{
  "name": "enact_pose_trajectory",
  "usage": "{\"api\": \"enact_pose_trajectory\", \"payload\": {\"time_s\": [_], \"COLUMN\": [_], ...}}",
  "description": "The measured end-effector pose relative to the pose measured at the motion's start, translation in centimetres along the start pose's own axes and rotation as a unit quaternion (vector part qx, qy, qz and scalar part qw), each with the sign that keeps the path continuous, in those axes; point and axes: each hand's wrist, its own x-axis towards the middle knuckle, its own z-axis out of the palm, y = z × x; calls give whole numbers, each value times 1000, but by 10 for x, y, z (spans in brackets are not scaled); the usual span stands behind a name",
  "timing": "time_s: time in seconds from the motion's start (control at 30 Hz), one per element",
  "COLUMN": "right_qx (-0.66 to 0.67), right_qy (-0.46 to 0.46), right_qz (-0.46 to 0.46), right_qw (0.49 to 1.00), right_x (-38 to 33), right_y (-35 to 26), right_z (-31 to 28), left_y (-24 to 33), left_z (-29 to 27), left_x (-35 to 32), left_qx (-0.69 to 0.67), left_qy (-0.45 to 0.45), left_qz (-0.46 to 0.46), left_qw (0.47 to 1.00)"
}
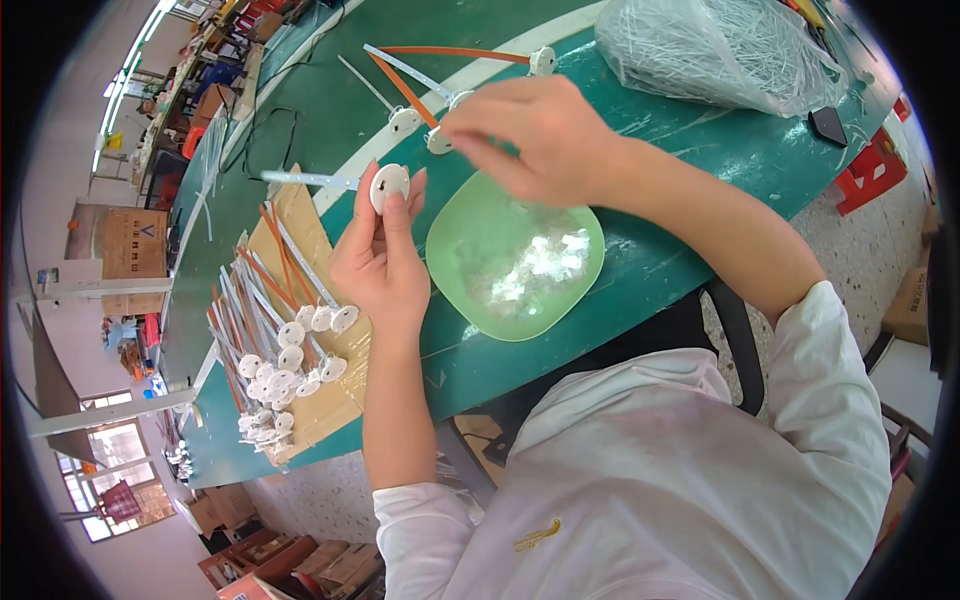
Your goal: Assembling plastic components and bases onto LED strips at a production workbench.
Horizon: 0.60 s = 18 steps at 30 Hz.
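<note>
Head view, one frame.

Item 1: left hand (380, 262). It is raised above the green table (640, 270), fingers pinched on a white round disc (389, 186) at the fingertips. A white strip (305, 179) is seen running out to the left from the disc; whether it is joined to the disc cannot be told.

Item 2: right hand (535, 135). It is held above the far rim of a green dish (455, 290), fingers curled together and pointing left. A small white disc (439, 141) with an orange strip (403, 88) is seen at its fingertips; whether that piece is gripped or merely lies on the table beneath cannot be told.

Item 3: green dish. It is set on the table between the two hands, near the table's front edge, and is filled with small clear-white pieces (535, 262).

Item 4: cardboard sheet (300, 225). It is laid at the left of the dish. A heap of finished strips with white discs (280, 370), orange and white, is stacked on it.

Item 5: loose strips with discs (455, 55). They are scattered on the table beyond the right hand.

Item 6: clear plastic bag (715, 50). It is placed at the far right of the table and is packed with thin white sticks.
</note>
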Motion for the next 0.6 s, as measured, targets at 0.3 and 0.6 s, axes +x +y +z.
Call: {"api": "enact_pose_trajectory", "payload": {"time_s": [0.3,0.6], "right_qx": [-87,-193], "right_qy": [-83,-179], "right_qz": [137,85], "right_qw": [983,961], "right_x": [-4,-16], "right_y": [36,56], "right_z": [-2,16], "left_y": [5,27], "left_z": [-41,-36], "left_x": [18,18], "left_qx": [466,659], "left_qy": [-109,-106], "left_qz": [-21,-101], "left_qw": [878,738]}}
